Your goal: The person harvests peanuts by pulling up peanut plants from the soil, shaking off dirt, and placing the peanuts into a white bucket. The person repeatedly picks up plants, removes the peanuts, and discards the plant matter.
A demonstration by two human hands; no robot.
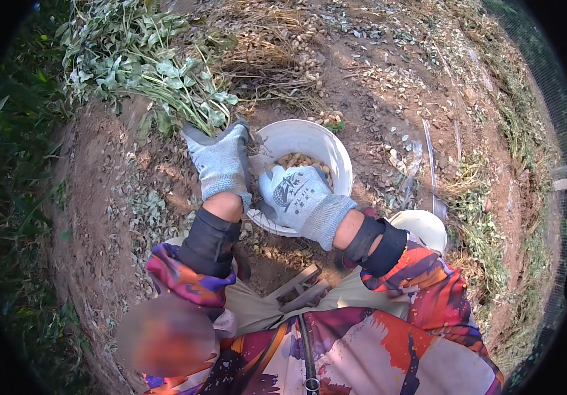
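My left hand [221, 158], in a grey-blue work glove, is closed round the stems of a bunch of green leafy peanut plants [171, 82]. The leafy tops stretch away to the upper left, and the root end hangs at the left rim of a white bucket [344, 158]. Peanuts in their shells [300, 160] lie inside the bucket. Over its near part is my right hand [296, 197], gloved alike, with fingers curled in toward the roots. What those fingers hold is hidden behind the hand.
Dried peanut vines [267, 49] with pods are heaped beyond the bucket. A second pale container [421, 227] stands by my right forearm. Between my legs is a small wooden stool-like piece [300, 288]. Plastic film strips [428, 164] lie on soil at right; tall green plants [17, 178] border the left.
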